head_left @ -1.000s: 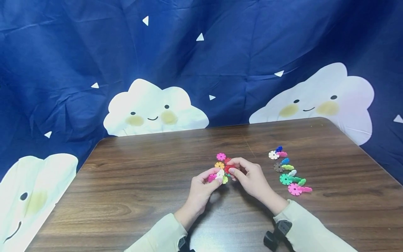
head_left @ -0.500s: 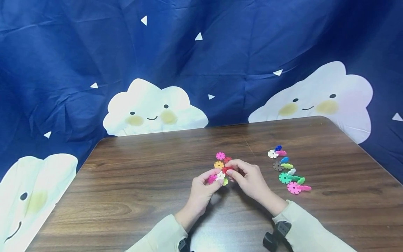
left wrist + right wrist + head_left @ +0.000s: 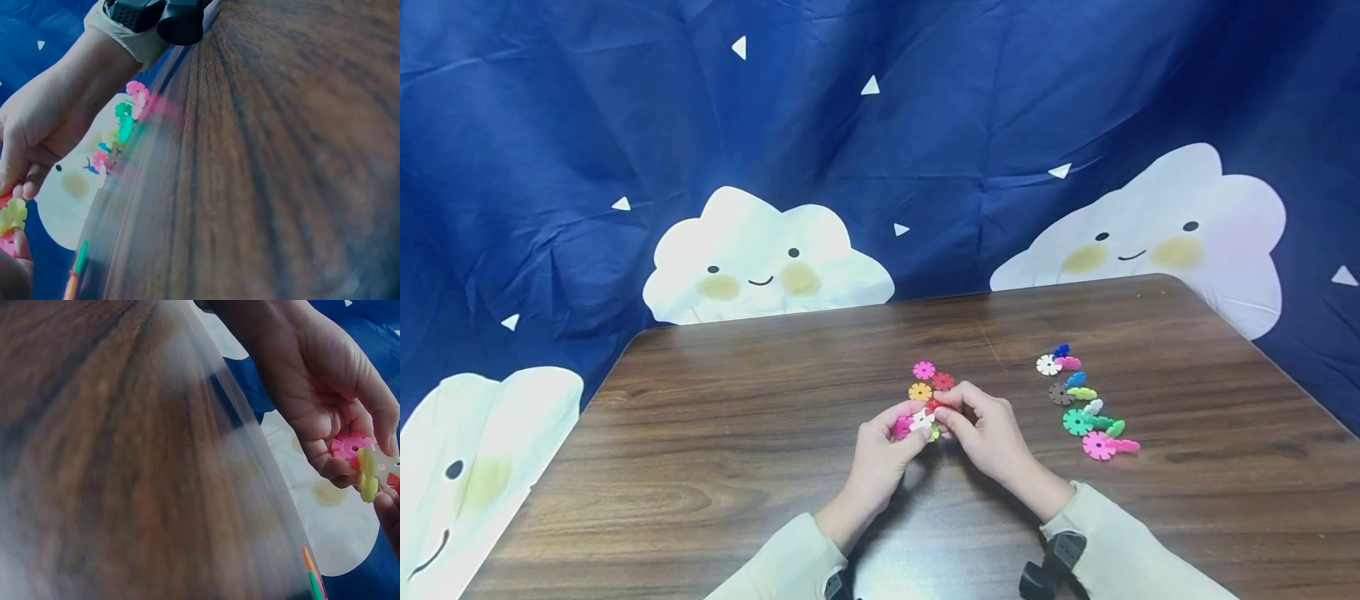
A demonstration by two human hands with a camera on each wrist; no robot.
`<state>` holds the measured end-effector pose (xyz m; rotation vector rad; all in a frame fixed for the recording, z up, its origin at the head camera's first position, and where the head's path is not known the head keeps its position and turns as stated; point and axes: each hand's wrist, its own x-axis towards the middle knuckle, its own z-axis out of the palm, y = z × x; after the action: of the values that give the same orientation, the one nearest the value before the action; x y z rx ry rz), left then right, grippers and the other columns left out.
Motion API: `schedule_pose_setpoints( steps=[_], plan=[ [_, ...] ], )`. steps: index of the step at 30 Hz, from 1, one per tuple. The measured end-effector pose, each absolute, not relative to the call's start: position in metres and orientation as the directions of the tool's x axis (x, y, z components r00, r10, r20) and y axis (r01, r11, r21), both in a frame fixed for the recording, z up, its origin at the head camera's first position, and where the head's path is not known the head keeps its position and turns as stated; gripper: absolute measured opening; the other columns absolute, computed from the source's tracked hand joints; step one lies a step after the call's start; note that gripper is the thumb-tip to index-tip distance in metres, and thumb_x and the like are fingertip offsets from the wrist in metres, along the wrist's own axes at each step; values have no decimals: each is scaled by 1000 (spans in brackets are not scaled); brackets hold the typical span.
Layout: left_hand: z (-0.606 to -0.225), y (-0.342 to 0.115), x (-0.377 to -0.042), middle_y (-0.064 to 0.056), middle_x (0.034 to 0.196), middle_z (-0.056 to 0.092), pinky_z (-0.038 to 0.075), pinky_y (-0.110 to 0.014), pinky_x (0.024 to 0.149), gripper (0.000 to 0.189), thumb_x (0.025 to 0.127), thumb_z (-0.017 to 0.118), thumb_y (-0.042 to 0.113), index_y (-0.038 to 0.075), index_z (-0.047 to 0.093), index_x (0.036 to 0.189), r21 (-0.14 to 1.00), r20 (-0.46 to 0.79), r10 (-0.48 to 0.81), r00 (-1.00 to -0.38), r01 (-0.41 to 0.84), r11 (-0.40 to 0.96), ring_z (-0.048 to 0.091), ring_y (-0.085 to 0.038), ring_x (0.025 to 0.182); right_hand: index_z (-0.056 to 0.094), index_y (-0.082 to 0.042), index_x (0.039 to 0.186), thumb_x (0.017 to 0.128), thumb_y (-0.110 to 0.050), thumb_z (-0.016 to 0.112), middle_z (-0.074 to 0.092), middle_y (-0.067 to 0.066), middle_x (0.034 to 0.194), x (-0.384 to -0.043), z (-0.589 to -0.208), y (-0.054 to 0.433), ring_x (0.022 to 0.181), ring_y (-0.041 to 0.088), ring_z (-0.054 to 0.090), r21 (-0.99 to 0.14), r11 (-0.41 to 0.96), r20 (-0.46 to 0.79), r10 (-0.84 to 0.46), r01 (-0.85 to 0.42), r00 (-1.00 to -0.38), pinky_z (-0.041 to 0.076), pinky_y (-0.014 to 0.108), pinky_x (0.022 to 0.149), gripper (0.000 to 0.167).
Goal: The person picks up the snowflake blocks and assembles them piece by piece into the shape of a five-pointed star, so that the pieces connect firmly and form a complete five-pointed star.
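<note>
My left hand [image 3: 880, 458] pinches a small cluster of joined notched plastic discs between thumb and fingers. In it are a white disc [image 3: 922, 419], a pink disc [image 3: 352, 447] and a yellow-green disc [image 3: 369, 475]. A red disc [image 3: 934, 406] is pinched by my right hand [image 3: 992, 435], its edge up against the white disc. Whether the slots are engaged is hidden by the fingertips. Just beyond the hands lie a pink disc [image 3: 923, 369], an orange disc [image 3: 920, 392] and another red disc [image 3: 943, 381].
To the right on the wooden table [image 3: 737, 467] stands a row of joined disc groups, led by a white disc [image 3: 1048, 365], a grey disc [image 3: 1061, 394], a green disc [image 3: 1077, 422] and a pink disc [image 3: 1099, 445]. A blue cloud-print cloth [image 3: 820, 125] hangs behind.
My right hand has shifted slightly left, bringing the red disc against the white one. The red disc on the table shows more fully. My left hand has stayed nearly still.
</note>
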<state>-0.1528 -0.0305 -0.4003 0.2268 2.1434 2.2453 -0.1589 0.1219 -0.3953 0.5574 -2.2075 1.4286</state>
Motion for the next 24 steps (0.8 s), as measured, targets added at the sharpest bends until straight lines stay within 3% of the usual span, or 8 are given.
schedule_pose_setpoints(
  steps=[8, 13, 16, 24],
  plan=[
    [-399, -36, -154, -19, 96, 65, 49, -14, 68, 33, 77, 64, -4, -5, 61, 110, 994, 109, 161, -981, 108, -19, 58, -4, 78, 61, -3, 98, 82, 2, 65, 61, 2, 69, -163, -394, 124, 55, 3, 57, -766, 361, 509, -166, -533, -844, 51, 22, 50, 18],
    [-399, -37, -155, -4, 83, 63, 46, -13, 59, 30, 79, 63, -3, -2, 62, 109, 996, 91, 150, -984, 89, -14, 53, -1, 69, 58, -2, 107, 83, -4, 67, 66, 7, 74, -163, -391, 134, 55, 8, 60, -797, 375, 438, -182, -473, -881, 53, 24, 52, 25],
    [-400, -37, -156, 2, 77, 59, 45, -14, 58, 27, 79, 62, -2, -2, 63, 107, 997, 73, 130, -989, 72, -14, 52, -3, 66, 58, -6, 107, 83, -8, 67, 66, 3, 73, -161, -387, 145, 56, 9, 60, -781, 435, 421, -164, -448, -892, 51, 23, 53, 26],
    [-402, -40, -159, 3, 76, 59, 48, -17, 61, 25, 80, 62, -1, -3, 63, 105, 998, 59, 120, -991, 55, -35, 53, -4, 66, 63, -7, 100, 81, -16, 71, 65, -2, 81, -153, -377, 183, 71, 6, 57, -637, 680, 403, -108, -363, -909, 49, 24, 63, 22]
  ],
)
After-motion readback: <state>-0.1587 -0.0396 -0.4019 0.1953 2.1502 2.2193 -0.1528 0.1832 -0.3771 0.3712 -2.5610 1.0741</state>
